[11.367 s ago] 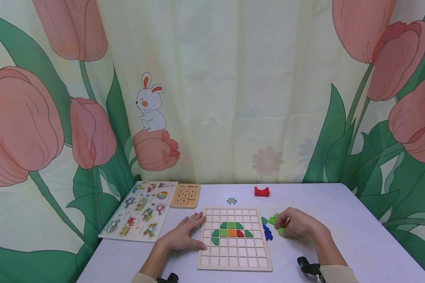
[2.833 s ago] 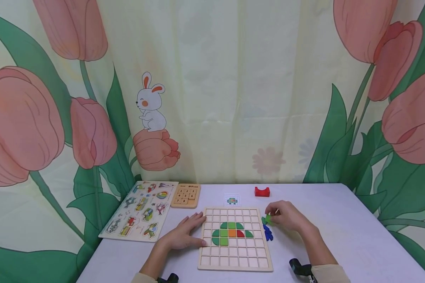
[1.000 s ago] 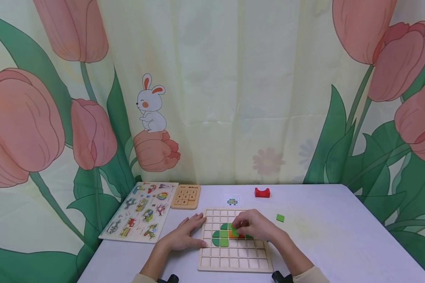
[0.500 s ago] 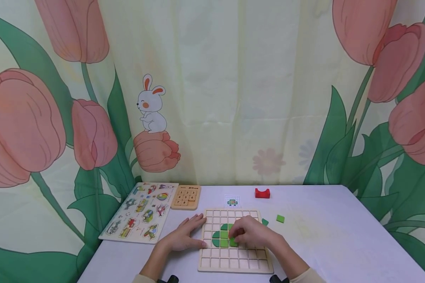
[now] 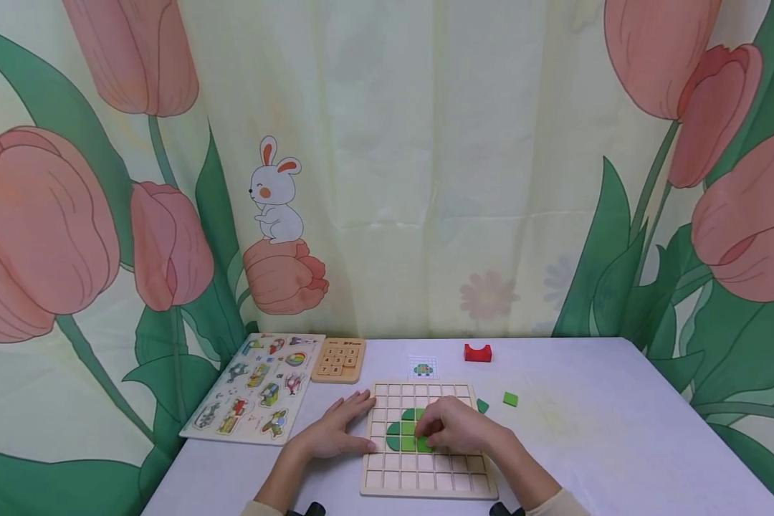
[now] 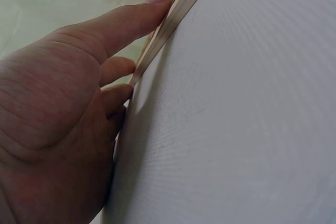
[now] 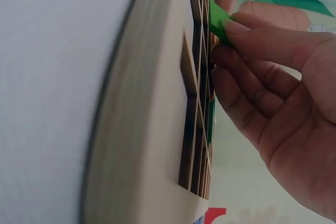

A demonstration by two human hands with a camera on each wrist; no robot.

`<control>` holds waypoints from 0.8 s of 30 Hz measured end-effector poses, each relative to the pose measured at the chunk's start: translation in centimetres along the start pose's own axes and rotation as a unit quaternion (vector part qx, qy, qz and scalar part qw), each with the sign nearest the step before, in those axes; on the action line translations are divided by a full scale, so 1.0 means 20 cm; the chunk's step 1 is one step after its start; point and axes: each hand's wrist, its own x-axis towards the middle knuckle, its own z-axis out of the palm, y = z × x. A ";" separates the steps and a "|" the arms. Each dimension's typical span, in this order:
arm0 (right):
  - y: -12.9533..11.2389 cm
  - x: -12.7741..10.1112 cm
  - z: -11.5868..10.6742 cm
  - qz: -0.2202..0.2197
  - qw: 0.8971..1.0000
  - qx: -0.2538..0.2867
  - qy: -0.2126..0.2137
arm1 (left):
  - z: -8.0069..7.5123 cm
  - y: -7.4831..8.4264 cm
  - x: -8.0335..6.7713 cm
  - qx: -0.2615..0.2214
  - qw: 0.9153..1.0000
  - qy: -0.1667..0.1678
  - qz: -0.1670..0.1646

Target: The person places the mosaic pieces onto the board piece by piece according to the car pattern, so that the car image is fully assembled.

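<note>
My left hand [image 5: 335,430] lies at the left edge of a wooden grid board [image 5: 387,481], fingers extended and thumb on the rim. In the left wrist view, the thumb and fingertips touch the board's side [image 6: 173,19]. Over the middle of the grid, my right hand [image 5: 458,426] pinches a light green square tile [image 7: 219,23] between thumb and fingers, tilted in the right wrist view. Dark green curved tiles [image 5: 393,436] and light green squares [image 5: 408,436] sit in cells to the left. The right hand covers the orange and red tiles.
One light green square [image 5: 510,398] and a dark green piece [image 5: 482,406] lie right of the board. Behind it are a small pattern card [image 5: 423,368] and a red block [image 5: 477,352]. A number puzzle [image 5: 338,360] and a picture board [image 5: 251,390] lie left.
My right hand has moved from the loose pieces on the right onto the grid with a light green tile. Another light green square now fills a lower-left cell. The left hand stayed put.
</note>
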 end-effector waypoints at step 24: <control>0.01 -0.02 0.00 0.013 1.000 -0.026 -0.010 | 0.01 -0.01 0.01 0.007 1.000 0.003 0.004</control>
